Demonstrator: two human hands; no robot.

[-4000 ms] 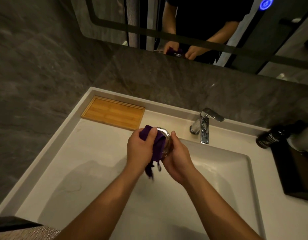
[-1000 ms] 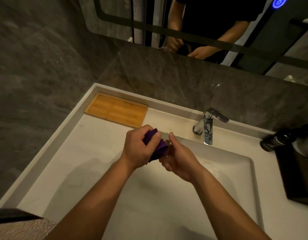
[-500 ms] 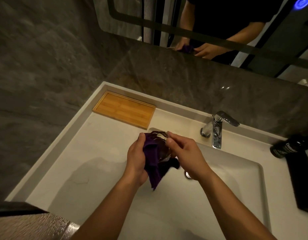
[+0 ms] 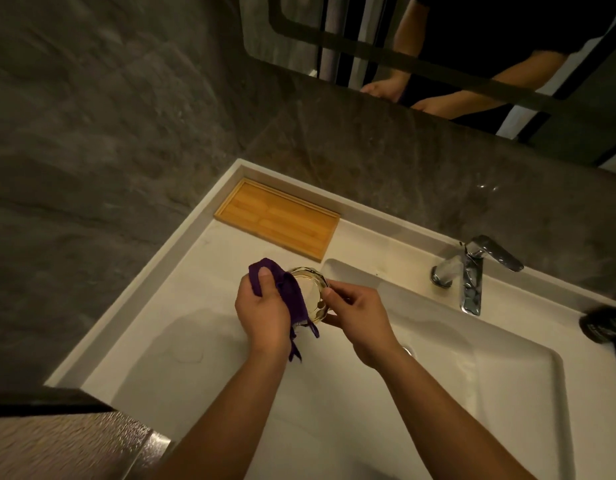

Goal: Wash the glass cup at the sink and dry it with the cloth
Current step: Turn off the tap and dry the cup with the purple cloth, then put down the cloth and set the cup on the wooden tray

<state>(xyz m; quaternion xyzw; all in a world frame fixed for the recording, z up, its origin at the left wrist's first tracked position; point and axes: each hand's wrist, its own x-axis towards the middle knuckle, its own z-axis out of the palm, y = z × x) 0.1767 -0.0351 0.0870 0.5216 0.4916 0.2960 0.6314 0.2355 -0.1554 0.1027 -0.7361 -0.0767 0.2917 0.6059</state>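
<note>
Pinching the purple cloth (image 4: pixel 285 296) against the glass cup (image 4: pixel 311 296), your left hand (image 4: pixel 263 315) wraps its side; right hand (image 4: pixel 360 318) fingers grip the rim. Cup's held above the sink (image 4: pixel 507 393) basin's back-left corner, nr wooden tray (image 4: pixel 277 223).

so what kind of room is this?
Most likely a bathroom: a white sink with a chrome tap, a wall mirror above it, and grey stone-look walls.

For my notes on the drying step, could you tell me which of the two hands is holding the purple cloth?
The left hand grips the purple cloth, pressing it against the glass cup. The right hand is bare and only steadies the cup's rim.
</note>
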